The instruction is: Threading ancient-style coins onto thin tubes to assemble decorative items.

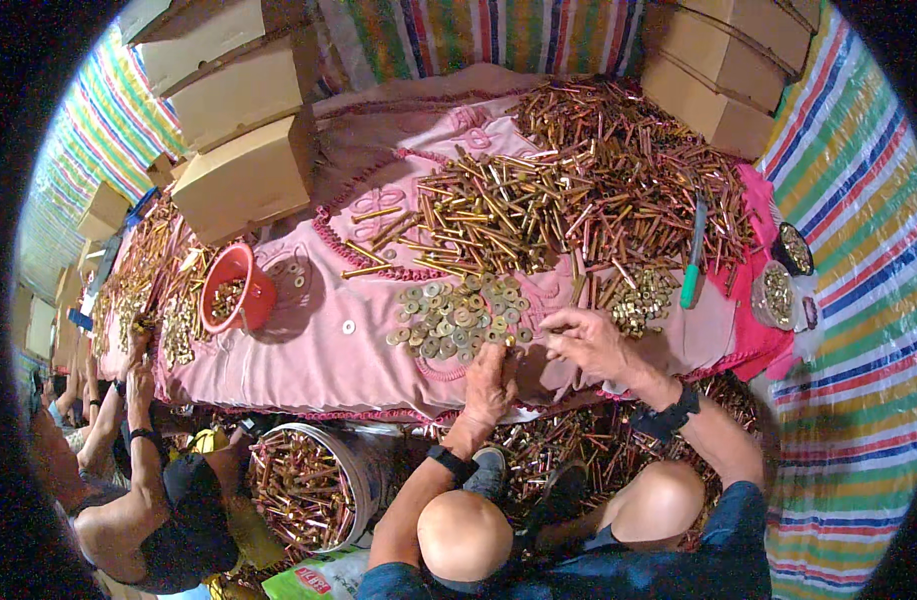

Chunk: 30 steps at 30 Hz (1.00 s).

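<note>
My left hand (491, 383) is closed at the near edge of a pile of flat metal washers (454, 318). A small brass-coloured bit shows at its fingertips, too small to name. My right hand (590, 347) hovers just right of it, fingers apart and pointing left toward the washers; I see nothing held in it. Small brass-coloured nuts (640, 308) lie beyond my right hand. Behind the washers spreads a large heap of long brass-coloured bolts (498, 215). All of this rests on a pink cloth (298, 365).
A red bucket (260, 292) with small metal parts stands left. One washer (349, 327) lies alone. A green-handled tool (691, 285) lies right, near bags of small parts (775, 297). A bin of bolts (353, 480) stands below the table edge. Cardboard boxes (243, 180) are stacked behind; a co-worker's arm (141, 420) reaches in left.
</note>
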Each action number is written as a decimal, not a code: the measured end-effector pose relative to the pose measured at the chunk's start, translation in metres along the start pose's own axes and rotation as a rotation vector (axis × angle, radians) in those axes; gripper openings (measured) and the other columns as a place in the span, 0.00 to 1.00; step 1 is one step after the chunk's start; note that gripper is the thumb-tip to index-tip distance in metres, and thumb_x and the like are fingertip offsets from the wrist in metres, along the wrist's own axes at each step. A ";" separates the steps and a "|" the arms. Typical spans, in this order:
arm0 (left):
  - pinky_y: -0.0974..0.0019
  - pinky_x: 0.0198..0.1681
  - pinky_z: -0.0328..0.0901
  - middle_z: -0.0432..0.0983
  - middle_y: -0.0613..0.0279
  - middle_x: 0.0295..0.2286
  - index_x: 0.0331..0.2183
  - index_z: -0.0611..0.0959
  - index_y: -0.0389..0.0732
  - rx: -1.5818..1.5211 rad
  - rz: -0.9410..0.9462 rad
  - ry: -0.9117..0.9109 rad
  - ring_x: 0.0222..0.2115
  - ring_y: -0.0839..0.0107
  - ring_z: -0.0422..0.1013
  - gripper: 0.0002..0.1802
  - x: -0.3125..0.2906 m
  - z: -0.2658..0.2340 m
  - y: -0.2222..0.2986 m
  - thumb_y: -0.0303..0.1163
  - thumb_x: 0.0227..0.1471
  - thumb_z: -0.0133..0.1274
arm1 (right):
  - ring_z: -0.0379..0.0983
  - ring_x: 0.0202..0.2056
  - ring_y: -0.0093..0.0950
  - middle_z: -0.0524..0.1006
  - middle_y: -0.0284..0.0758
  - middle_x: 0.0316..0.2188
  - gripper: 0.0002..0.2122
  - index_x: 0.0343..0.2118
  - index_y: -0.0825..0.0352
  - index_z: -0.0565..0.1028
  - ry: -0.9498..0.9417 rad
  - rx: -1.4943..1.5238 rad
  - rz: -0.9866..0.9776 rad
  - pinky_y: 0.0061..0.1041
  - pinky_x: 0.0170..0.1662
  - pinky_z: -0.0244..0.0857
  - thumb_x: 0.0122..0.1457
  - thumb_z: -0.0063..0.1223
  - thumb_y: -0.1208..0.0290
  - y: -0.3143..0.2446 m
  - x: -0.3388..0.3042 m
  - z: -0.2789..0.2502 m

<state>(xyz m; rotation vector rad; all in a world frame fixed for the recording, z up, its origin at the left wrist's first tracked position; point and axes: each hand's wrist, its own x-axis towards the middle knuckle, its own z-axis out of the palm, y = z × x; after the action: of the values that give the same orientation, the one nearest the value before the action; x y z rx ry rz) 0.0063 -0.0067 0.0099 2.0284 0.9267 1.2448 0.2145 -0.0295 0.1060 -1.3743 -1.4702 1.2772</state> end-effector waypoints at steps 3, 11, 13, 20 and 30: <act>0.49 0.33 0.64 0.70 0.47 0.29 0.39 0.74 0.37 -0.046 -0.017 -0.035 0.31 0.44 0.69 0.12 0.002 0.002 0.005 0.20 0.51 0.54 | 0.75 0.35 0.19 0.79 0.33 0.36 0.14 0.47 0.73 0.77 -0.045 0.117 -0.054 0.21 0.41 0.71 0.60 0.55 0.73 -0.008 0.008 0.019; 0.47 0.35 0.64 0.69 0.46 0.31 0.41 0.73 0.37 -0.087 -0.016 -0.052 0.33 0.42 0.68 0.21 -0.004 0.000 -0.006 0.17 0.41 0.52 | 0.74 0.42 0.23 0.78 0.35 0.40 0.13 0.48 0.72 0.78 0.029 -0.183 -0.274 0.24 0.45 0.68 0.61 0.54 0.74 -0.002 0.018 0.032; 0.47 0.36 0.64 0.69 0.45 0.32 0.43 0.73 0.36 -0.111 -0.016 -0.055 0.34 0.41 0.68 0.23 -0.002 0.000 -0.003 0.16 0.39 0.51 | 0.75 0.43 0.25 0.78 0.37 0.40 0.13 0.48 0.71 0.78 0.067 -0.166 -0.285 0.26 0.46 0.69 0.60 0.53 0.76 0.003 0.018 0.033; 0.47 0.38 0.65 0.69 0.43 0.34 0.47 0.72 0.36 -0.052 0.006 -0.077 0.36 0.40 0.68 0.26 -0.005 -0.003 -0.007 0.17 0.42 0.52 | 0.77 0.41 0.32 0.79 0.40 0.39 0.10 0.43 0.70 0.78 0.092 -0.330 -0.376 0.28 0.46 0.71 0.58 0.54 0.80 -0.012 0.015 0.034; 0.48 0.36 0.65 0.69 0.43 0.34 0.46 0.72 0.37 -0.063 0.000 -0.078 0.35 0.40 0.69 0.25 -0.005 -0.002 -0.010 0.17 0.42 0.53 | 0.79 0.40 0.31 0.80 0.39 0.39 0.09 0.41 0.69 0.78 0.167 -0.346 -0.437 0.27 0.43 0.72 0.58 0.58 0.79 -0.019 0.012 0.045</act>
<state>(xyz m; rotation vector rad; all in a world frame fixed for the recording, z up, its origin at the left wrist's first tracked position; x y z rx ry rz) 0.0009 -0.0044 0.0007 2.0127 0.8411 1.1709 0.1650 -0.0238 0.1131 -1.2385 -1.8033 0.6407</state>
